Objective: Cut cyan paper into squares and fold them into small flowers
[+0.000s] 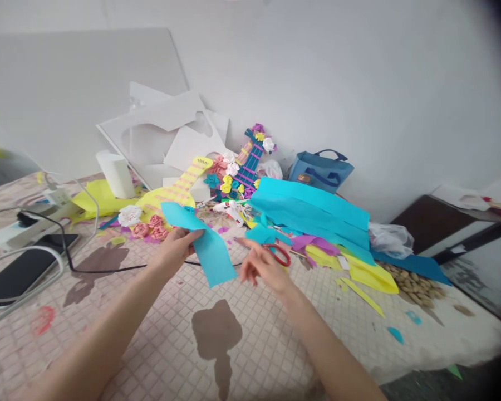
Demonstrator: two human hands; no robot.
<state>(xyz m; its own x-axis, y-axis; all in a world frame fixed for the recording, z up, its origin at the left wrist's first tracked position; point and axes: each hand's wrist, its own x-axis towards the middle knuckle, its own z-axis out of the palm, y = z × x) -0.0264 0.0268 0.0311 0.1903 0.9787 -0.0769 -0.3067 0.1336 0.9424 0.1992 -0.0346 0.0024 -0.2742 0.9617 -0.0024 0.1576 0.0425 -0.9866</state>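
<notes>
A strip of bright blue paper (215, 256) is pinched near its middle by my left hand (177, 250). Its top end bends over to the left and its lower end hangs above the table. To the right of the strip is my right hand (263, 264), fingers apart and some bent, with nothing visible in it. Red-handled scissors (281, 253) lie just behind that hand, partly hidden by it. Beyond my hands are a white glue gun (232, 211) and a yellow guitar-shaped cutout (171, 195) with pink paper flowers (154, 227) beside it.
Large blue paper sheets (313, 211), yellow paper (371, 270) and a peanut pile (417, 287) lie to the right. A blue bag (321, 170) stands by the wall. At left are a phone (25, 270), a power strip (20, 228) and a black cable (108, 271) crossing the table.
</notes>
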